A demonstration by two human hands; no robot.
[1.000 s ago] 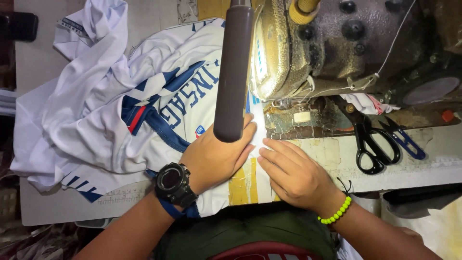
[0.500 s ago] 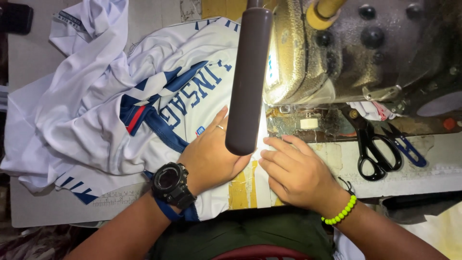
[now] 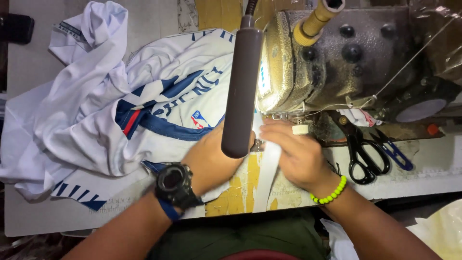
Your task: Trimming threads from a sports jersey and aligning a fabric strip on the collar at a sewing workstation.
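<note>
An industrial sewing machine (image 3: 337, 62) looms over a white-and-blue jersey (image 3: 120, 120), mostly unsewn and bunched left; left hand (image 3: 211, 159) flat, fingers spread; right hand (image 3: 293, 154) presses a white strip (image 3: 267, 178) at the needle

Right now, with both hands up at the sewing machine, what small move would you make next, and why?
Probably ease the white strip a little further under the machine head. The left hand and right hand both press flat beside the needle area, the strip trails toward the person, and the jersey lies bunched to the left.
</note>
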